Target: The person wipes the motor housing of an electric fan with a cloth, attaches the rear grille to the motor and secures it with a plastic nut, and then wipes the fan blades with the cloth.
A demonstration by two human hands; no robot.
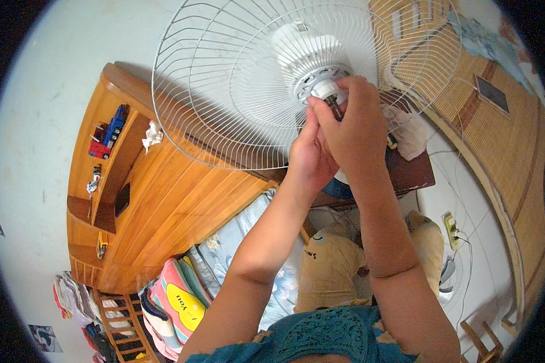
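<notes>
A white standing fan has its wire rear guard fitted around the motor housing, with no blades on it. A dark metal shaft sticks out from the hub toward me. Around that shaft sits a white plastic nut against the guard's centre ring. My right hand is closed, thumb and fingers pinching at the nut. Just below and left of it, my left hand also has its fingertips closed at the nut. The right fingers cover part of the nut and shaft.
A wooden headboard with shelves of toy vehicles is at the left, beside a bed with floral bedding. A dark red tabletop lies under the fan. At the right are a power strip with a cord and a woven mat.
</notes>
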